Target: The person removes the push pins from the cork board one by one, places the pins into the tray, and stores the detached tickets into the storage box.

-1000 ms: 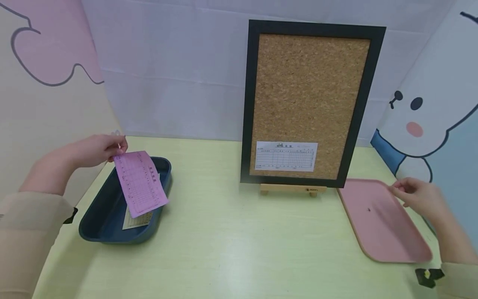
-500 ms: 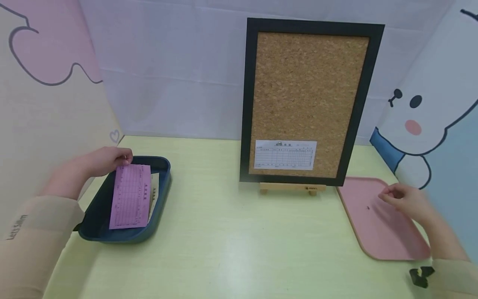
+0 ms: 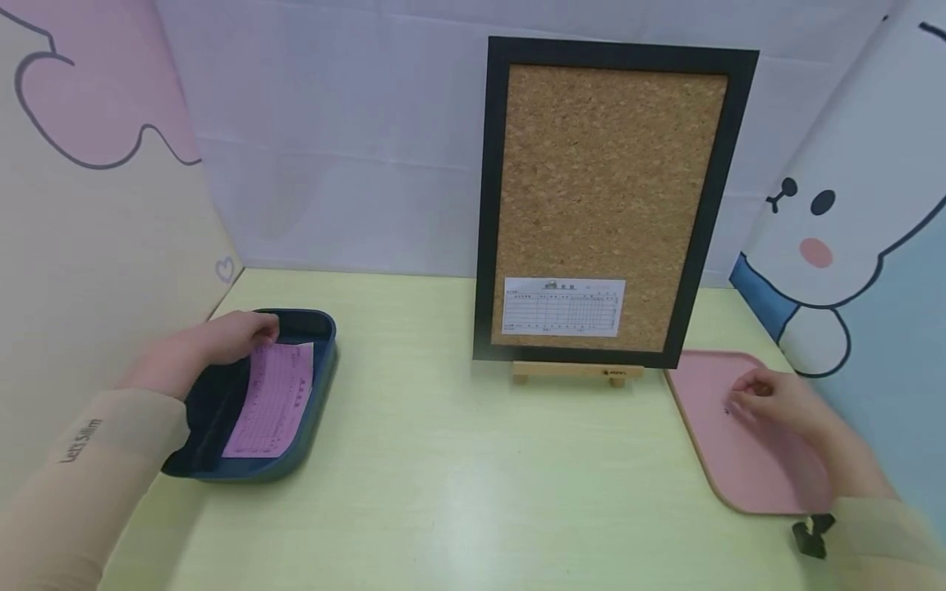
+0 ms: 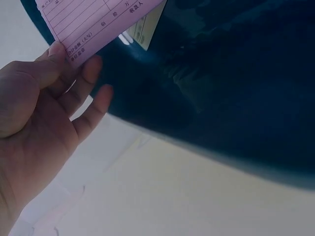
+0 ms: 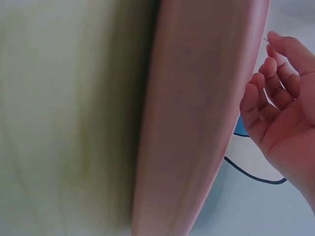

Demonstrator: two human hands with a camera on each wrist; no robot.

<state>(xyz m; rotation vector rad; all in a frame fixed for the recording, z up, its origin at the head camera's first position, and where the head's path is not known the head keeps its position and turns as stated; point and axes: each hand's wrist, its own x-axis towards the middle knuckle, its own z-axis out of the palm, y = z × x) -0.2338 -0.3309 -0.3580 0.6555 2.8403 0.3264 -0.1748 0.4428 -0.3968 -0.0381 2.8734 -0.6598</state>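
Note:
My left hand (image 3: 235, 336) pinches the corner of a pink receipt slip (image 3: 273, 402) between thumb and fingers. The slip lies over the dark blue bin (image 3: 299, 443), its far end near the bin's floor. In the left wrist view a cream slip (image 4: 147, 29) shows beneath the pink slip (image 4: 93, 24). Over the pink tray (image 3: 776, 468), my right hand (image 3: 783, 402) has thumb and index finger pinched together. A thin pin (image 5: 266, 40) pokes out at the thumb tip in the right wrist view. Close by the fingertips is a small dark speck (image 3: 727, 411) on the tray.
A black-framed cork board (image 3: 606, 189) stands on a small wooden easel (image 3: 576, 372) at the back, with a white form (image 3: 564, 307) low on it. Pale cloth (image 3: 332, 164) hangs behind the light green table (image 3: 458, 492). Printed panels close off both sides.
My left hand has moved right and down, bringing the pink slip into the bin over the cream one. The right hand has moved left over the tray, toward the dark speck.

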